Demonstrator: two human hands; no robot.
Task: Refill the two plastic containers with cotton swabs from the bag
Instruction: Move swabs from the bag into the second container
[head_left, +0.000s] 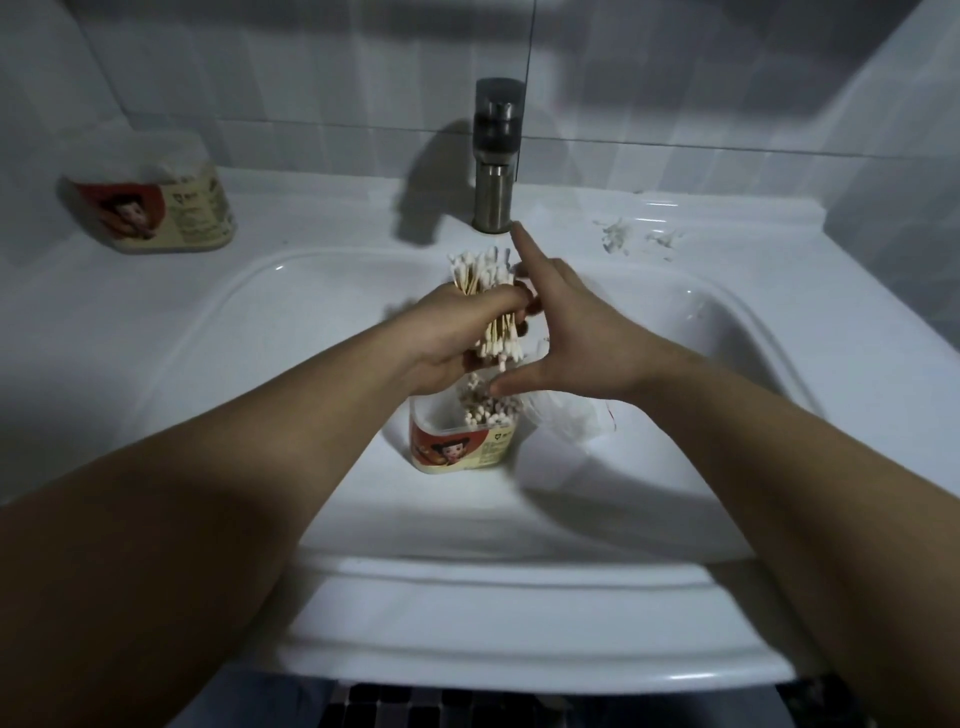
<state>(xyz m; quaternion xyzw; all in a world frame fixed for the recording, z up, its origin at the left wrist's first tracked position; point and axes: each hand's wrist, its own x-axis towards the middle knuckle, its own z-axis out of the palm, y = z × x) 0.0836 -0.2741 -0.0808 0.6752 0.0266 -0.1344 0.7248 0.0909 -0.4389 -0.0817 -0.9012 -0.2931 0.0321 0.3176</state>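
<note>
The left hand (457, 332) is squeezed tight around a fat bunch of cotton swabs (480, 273), right over the open container (457, 447) that stands in the sink (249, 280). The right hand (576, 338) holds nothing. Its fingers are spread out straight beside the bunch, like a little wall. Some swabs (488, 408) are already in the container, standing at one side of it. The clear bag (566, 415) lies in the sink just beside the container, under the right hand. The other container (156, 208) sits far off on the counter by the wall, and I cannot tell how full it is. The bunch looks messy, with sticks poking out at the bottom, and that is where things could go wrong. If the left hand lets go too soon or too high, the loose swabs may miss the opening and fall into the sink. If the sink is wet, they would be spoiled. The bunch also looks big for the room that is left, so pushing it in hard could bend sticks or make them jam sideways. And the container is light with nothing holding it, so a bump from a hand could tip it over and spill it all. The faucet (496, 156) is close behind the hands too, so a knock there could turn on the water.
</note>
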